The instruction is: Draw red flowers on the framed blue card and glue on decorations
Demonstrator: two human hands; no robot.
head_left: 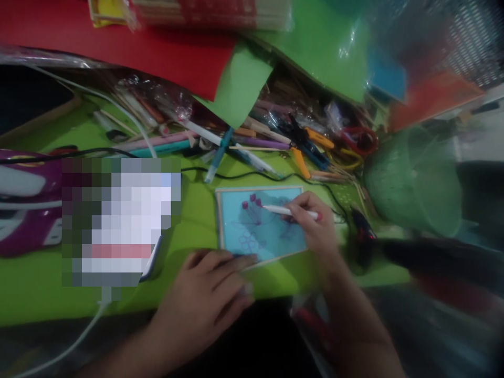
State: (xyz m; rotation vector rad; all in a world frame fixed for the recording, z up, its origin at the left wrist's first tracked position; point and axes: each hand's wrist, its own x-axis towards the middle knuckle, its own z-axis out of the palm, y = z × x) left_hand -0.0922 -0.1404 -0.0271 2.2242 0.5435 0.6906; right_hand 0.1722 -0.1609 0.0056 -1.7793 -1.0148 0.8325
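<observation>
A light blue card (236, 220) with thin raised borders lies on the green tabletop, bearing a line drawing of flowers. Three small blossoms (252, 198) near its top are coloured dark red. My right hand (315, 220) is closed around a white felt-tip pen (275, 209) with a red end, and the pen's tip meets the card beside the rightmost red blossom. My left hand (212, 286) lies at the card's lower left, fingers extended, with fingertips on its bottom edge. A pale spot near the left thumb is too blurred to name.
Left of the card lies a blurred-out phone (151, 262) with a white cable (88, 331). Behind it are pens, scissors (318, 137) and sticks in a heap, with red paper (177, 58) above. A green basket (413, 181) stands at right. A black cable (252, 177) crosses behind the card.
</observation>
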